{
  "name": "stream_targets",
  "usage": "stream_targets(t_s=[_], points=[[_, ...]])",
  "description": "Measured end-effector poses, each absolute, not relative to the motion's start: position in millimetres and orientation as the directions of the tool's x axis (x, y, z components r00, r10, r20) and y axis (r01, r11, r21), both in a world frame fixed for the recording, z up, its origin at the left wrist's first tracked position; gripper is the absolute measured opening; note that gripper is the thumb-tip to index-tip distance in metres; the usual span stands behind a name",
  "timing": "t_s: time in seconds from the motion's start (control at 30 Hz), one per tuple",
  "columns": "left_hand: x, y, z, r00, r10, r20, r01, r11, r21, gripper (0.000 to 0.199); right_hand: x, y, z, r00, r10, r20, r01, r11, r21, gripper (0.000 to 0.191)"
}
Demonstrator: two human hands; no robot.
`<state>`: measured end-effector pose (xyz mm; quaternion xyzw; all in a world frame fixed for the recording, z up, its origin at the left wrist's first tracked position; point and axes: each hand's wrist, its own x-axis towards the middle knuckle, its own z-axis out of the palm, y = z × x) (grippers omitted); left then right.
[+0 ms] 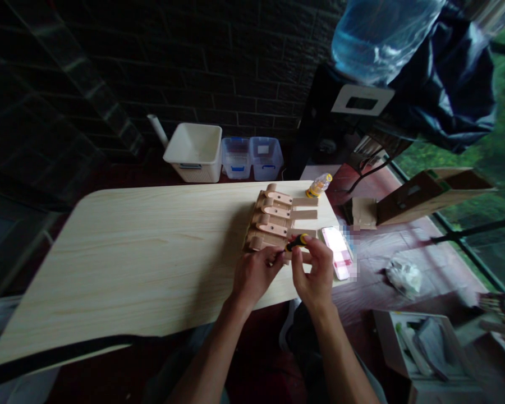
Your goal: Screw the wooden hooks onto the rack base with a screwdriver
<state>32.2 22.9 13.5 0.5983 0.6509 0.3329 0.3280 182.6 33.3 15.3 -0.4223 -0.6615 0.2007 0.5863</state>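
Toward the right of the table [130,269], the left hand [256,275] pinches the thin shaft of a small screwdriver [297,242], whose yellow-and-black handle the right hand [313,269] grips with its fingertips, both hands at the near edge of a pale jointed wooden assembly [273,221]. Farther right lie a pixelated smartphone [335,252] and, at the far corner, a small plastic bottle [318,185].

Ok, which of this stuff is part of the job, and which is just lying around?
Job in hand:
yellow-and-black screwdriver, held by the right hand, left hand near its tip
jointed wooden assembly

Lying about:
lit phone
small bottle
white tub
clear plastic bins
crumpled plastic bag
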Motion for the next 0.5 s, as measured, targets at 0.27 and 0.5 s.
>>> stream_targets(t_s=[0.27, 0.5], points=[[31, 23, 13, -0.061, 0.998, -0.003, 0.577, 0.038, 0.816, 0.017, 181, 33, 19, 0.024, 0.764, 0.644, 0.289, 0.611, -0.736, 0.041], [31, 23, 10, -0.078, 0.997, 0.007, 0.583, 0.040, 0.811, 0.018, 179, 34, 36, 0.057, 0.754, 0.655, 0.296, 0.614, -0.732, 0.031]])
